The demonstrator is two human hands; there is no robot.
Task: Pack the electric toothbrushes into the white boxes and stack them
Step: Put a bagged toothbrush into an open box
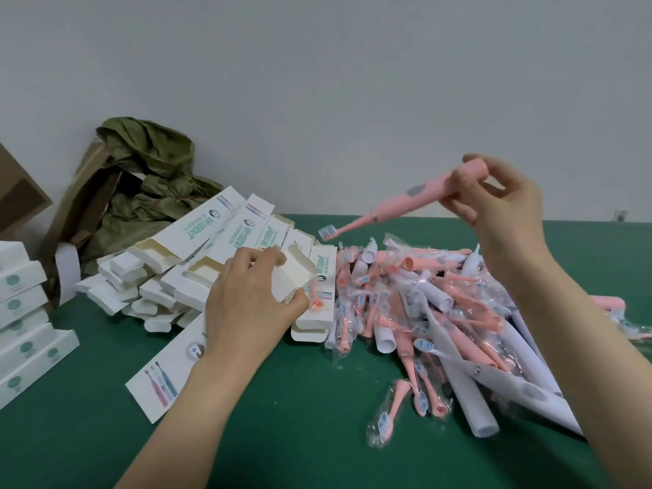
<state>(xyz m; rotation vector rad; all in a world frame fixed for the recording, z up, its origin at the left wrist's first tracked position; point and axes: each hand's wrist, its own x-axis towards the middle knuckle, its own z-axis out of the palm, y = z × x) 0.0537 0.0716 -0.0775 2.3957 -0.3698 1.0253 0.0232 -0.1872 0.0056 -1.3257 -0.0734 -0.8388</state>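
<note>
Pinched by its butt end in the right hand (494,202) at two o'clock, the pink toothbrush (398,206) points head-first toward eight o'clock at the white box (169,368) whose mouth the left hand (247,305) grips, and so loose a hold could let it snag the flap (300,262).

Green table (282,446), felt-like surface, set against a wall.
- Far left: closed white boxes (24,330), stacked.
- Back left: brown cardboard carton (81,206), open, with crumpled olive-green wrapping (151,178).
- Centre: open white boxes (158,273), loose heap.
- In front of the heap: long white box (165,375), printed face up.
- Right: toothbrush handles (458,368), pink and white, heaped with bagged brush heads (405,404).
</note>
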